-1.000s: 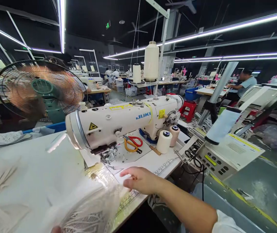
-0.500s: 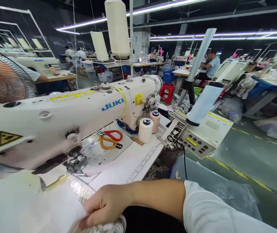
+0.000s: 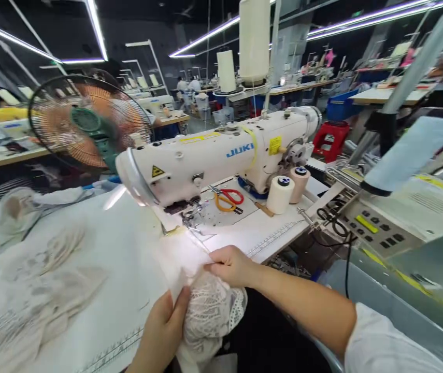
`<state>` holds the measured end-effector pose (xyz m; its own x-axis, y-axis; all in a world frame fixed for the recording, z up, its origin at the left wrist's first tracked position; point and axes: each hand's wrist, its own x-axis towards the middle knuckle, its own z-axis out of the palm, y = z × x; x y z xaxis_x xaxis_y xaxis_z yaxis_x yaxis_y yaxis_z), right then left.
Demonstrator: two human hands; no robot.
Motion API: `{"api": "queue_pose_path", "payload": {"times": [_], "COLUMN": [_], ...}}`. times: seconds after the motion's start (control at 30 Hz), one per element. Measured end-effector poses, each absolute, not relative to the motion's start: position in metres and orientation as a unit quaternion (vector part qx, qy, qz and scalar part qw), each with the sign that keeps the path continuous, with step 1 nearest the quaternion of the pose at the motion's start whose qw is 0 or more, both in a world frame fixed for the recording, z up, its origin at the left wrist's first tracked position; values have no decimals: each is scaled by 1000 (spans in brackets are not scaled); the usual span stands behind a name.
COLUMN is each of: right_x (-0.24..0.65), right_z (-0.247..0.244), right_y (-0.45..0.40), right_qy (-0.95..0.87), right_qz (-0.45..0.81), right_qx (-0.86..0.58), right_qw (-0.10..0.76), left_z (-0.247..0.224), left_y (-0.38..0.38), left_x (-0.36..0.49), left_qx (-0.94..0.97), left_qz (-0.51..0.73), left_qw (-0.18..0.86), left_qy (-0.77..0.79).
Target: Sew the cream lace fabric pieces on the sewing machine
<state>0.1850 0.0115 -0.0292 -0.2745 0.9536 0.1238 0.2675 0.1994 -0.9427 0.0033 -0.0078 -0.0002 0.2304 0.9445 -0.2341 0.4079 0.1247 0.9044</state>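
Note:
A white lace garment piece [image 3: 215, 305], which looks like a bra cup, hangs over the table's front edge between my hands. My left hand [image 3: 165, 324] pinches its left side between thumb and fingers. Higher up and to the right, my right hand [image 3: 231, 265] grips its upper edge. From there a narrow strip of the cloth runs up toward the needle area of the white JUKI sewing machine [image 3: 205, 160]. Whether the cloth lies under the presser foot I cannot tell. Another heap of pale lace garments [image 3: 46, 274] lies on the table at left.
Red-handled scissors [image 3: 232, 196] and orange-handled snips [image 3: 225, 203] lie on the machine bed. Two thread cones, one white [image 3: 281, 196] and one pinkish [image 3: 299, 185], stand at right. A fan [image 3: 89, 122] is behind the table; a control box [image 3: 384, 217] sits at right.
My view has swung left and back, bringing the fan and garment heap into sight. My left hand has come into view on the lace piece; my right hand still holds it.

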Motion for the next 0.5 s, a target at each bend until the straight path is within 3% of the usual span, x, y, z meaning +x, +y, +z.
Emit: {"api": "queue_pose_path", "payload": {"times": [0.17,0.33,0.5], "right_x": [195,226,211], "right_z": [-32,-41,-51], "right_y": [-15,-59,-88], "right_qy": [-670,-581,-614], "right_qz": [419,377,608], "right_qx": [-463,-562,-384], "right_qw": [401,452,326], "left_z": [-6,-7,-6], "left_y": [-37,-45,-38], "left_x": [17,17,20], "left_qx": [354,197,284], "left_qz": [296,324,291], "left_qw": [712,777,755], "left_qy": [529,503,514]}}
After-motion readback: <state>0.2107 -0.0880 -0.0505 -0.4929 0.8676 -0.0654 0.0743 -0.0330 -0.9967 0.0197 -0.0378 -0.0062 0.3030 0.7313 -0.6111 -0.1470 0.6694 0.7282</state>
